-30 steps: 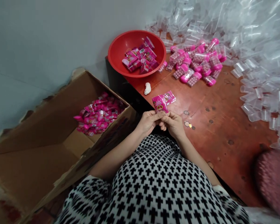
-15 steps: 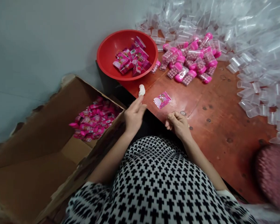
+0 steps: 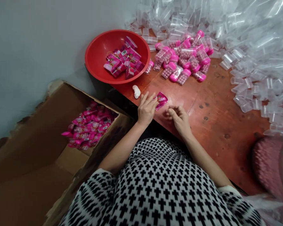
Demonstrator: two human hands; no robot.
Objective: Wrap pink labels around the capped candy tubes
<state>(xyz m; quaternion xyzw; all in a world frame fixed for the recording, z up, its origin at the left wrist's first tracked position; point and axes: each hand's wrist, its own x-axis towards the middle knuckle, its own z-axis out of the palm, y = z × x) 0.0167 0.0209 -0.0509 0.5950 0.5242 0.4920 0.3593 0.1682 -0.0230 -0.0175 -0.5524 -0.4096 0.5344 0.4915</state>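
Left hand (image 3: 146, 108) is down on the table (image 3: 214, 103), fingers stretched out and resting on the edge of the pink packet (image 3: 161, 99) — no clasp, just touching. That packet lies on the near side of the red bowl (image 3: 96, 58), a little past the small white lump (image 3: 136, 91). Right hand (image 3: 180, 118) sits farther from the bowl, fingers curled in — whether they pinch anything, I cannot tell. Right of the bowl is a heap of pink-capped tubes (image 3: 179, 61).

Top (image 3: 160, 182): white, dense black cross print; elbow-length sleeves (image 3: 94, 191), white cuffs (image 3: 226, 189). Left hand (image 3: 146, 108), right hand (image 3: 180, 117) bare.
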